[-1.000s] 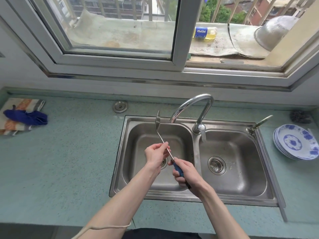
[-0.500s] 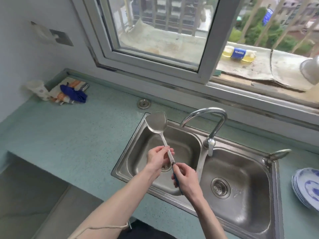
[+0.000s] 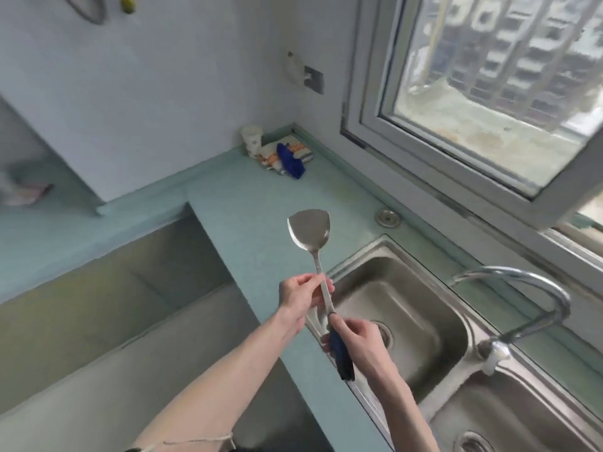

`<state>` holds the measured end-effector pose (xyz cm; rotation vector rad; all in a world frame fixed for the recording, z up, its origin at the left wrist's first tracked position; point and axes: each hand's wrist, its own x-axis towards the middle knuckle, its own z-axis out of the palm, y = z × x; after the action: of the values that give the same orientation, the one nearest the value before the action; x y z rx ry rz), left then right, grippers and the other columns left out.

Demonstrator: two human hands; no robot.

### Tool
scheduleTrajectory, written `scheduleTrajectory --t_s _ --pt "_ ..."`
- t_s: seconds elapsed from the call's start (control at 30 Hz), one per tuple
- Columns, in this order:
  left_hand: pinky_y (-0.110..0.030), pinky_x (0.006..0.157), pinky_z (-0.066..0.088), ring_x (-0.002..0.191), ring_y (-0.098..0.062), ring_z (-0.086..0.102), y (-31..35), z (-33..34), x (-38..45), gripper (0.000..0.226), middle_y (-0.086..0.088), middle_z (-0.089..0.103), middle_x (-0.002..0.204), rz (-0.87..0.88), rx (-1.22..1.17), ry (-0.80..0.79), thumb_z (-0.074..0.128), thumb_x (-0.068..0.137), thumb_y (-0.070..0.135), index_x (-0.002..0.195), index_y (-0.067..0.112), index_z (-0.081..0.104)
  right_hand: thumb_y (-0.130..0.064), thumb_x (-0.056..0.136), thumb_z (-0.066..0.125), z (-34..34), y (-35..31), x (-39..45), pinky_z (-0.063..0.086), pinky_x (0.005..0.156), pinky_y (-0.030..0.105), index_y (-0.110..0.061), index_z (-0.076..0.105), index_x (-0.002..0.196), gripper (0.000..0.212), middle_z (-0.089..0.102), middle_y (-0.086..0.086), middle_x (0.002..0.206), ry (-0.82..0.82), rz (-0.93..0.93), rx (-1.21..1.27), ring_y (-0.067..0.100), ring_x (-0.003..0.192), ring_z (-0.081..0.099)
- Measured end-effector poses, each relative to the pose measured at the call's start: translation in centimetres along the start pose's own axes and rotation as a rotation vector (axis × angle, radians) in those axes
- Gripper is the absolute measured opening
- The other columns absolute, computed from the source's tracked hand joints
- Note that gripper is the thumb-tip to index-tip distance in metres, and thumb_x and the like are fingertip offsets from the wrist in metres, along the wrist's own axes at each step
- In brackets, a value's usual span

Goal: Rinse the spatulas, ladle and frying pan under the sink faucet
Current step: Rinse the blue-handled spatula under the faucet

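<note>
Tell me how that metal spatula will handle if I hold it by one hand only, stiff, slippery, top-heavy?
The spatula looks like solid steel, so probably stiff. Its broad blade sits far above the dark handle gripped by the right hand, so it may feel top-heavy. The bare shaft pinched by the left hand looks smooth, likely slippery if wet.

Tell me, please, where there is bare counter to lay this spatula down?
The widest bare stretch of counter lies left of the sink, between its rim and the counter's front edge. The far corner is crowded with a cup and cloths. A round cap interrupts the strip below the window.
</note>
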<state>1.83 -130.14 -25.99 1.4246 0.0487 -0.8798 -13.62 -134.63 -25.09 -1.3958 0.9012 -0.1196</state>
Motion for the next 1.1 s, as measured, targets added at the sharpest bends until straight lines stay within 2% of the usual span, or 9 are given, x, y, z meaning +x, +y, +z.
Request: scheduleTrajectory --t_s 0.2,0.33,0.4,0.47,0.5,0.67,0.8,0.9,1.1 --pt "-0.028 0.068 0.061 0.079 -0.024 0.074 4.4 -10.9 -0.2 0.024 -0.019 0.077 0.093 0.037 -0.101 0.136 0.071 0.095 0.011 0.107 -0.009 0.071 -0.032 0.105 0.057 8.9 -3.8 1.5 0.062 0.072 0.035 -0.001 0.072 0.088 0.039 0.079 0.003 0.079 -0.178 -0.142 -0.201 0.019 0.071 0.077" --pt "-0.027 0.062 0.059 0.073 -0.022 0.072 6.8 -19.6 -1.1 0.015 -0.018 0.076 0.088 0.063 -0.157 0.227 0.073 0.093 0.010 0.100 -0.003 0.074 -0.029 0.105 0.057 16.9 -5.4 1.8 0.052 0.060 0.022 0.003 0.070 0.082 0.042 0.078 0.002 0.073 -0.267 -0.197 -0.271 0.014 0.063 0.074" --pt "-0.036 0.076 0.064 0.077 -0.025 0.073 7.9 -24.2 -1.5 0.011 -0.019 0.077 0.091 0.081 -0.199 0.250 0.075 0.091 0.010 0.096 0.000 0.075 -0.029 0.105 0.056 21.2 -5.9 1.9 0.051 0.060 0.021 0.003 0.070 0.083 0.042 0.078 0.002 0.074 -0.314 -0.216 -0.299 0.015 0.064 0.074" --pt "-0.044 0.091 0.061 0.082 -0.026 0.074 8.8 -29.0 -1.9 0.014 -0.020 0.078 0.095 0.102 -0.207 0.273 0.075 0.091 0.010 0.100 -0.001 0.075 -0.030 0.106 0.056 25.5 -6.4 1.8 0.054 0.062 0.025 0.002 0.070 0.084 0.041 0.078 0.002 0.076 -0.368 -0.225 -0.327 0.017 0.065 0.074" --pt "-0.045 0.093 0.059 0.083 -0.026 0.074 9.2 -31.3 -2.2 0.017 -0.020 0.078 0.097 0.111 -0.215 0.290 0.076 0.091 0.010 0.103 -0.002 0.074 -0.031 0.106 0.056 27.7 -6.6 1.7 0.055 0.063 0.026 0.001 0.070 0.085 0.041 0.078 0.001 0.078 -0.392 -0.230 -0.338 0.018 0.066 0.075" --pt "-0.033 0.079 0.062 0.080 -0.023 0.075 11.0 -42.4 -3.5 0.022 -0.018 0.078 0.096 0.168 -0.276 0.389 0.075 0.091 0.009 0.108 -0.004 0.071 -0.032 0.106 0.055 38.8 -7.5 1.2 0.058 0.067 0.033 0.001 0.068 0.089 0.039 0.079 0.002 0.081 -0.504 -0.260 -0.373 0.021 0.069 0.076" --pt "-0.034 0.079 0.063 0.076 -0.023 0.073 12.4 -49.9 -5.4 0.010 -0.017 0.076 0.088 0.220 -0.301 0.457 0.072 0.093 0.007 0.099 -0.002 0.072 -0.034 0.106 0.056 46.2 -8.2 0.4 0.059 0.068 0.029 -0.005 0.070 0.094 0.034 0.080 0.000 0.085 -0.621 -0.240 -0.405 0.020 0.075 0.077" --pt "-0.036 0.081 0.063 0.079 -0.026 0.073 13.0 -54.4 -6.7 0.011 -0.019 0.075 0.088 0.247 -0.336 0.535 0.073 0.092 0.006 0.098 -0.004 0.073 -0.033 0.105 0.057 50.9 -8.6 0.3 0.058 0.071 0.026 -0.008 0.071 0.094 0.031 0.079 0.001 0.086 -0.706 -0.234 -0.436 0.021 0.077 0.076" --pt "-0.034 0.076 0.064 0.073 -0.026 0.074 13.2 -62.7 -8.1 0.018 -0.024 0.076 0.091 0.252 -0.448 0.736 0.073 0.091 0.003 0.103 -0.009 0.071 -0.038 0.101 0.062 60.3 -8.6 1.7 0.047 0.070 0.023 -0.015 0.070 0.083 0.030 0.073 0.007 0.081 -0.880 -0.211 -0.558 0.011 0.070 0.060"
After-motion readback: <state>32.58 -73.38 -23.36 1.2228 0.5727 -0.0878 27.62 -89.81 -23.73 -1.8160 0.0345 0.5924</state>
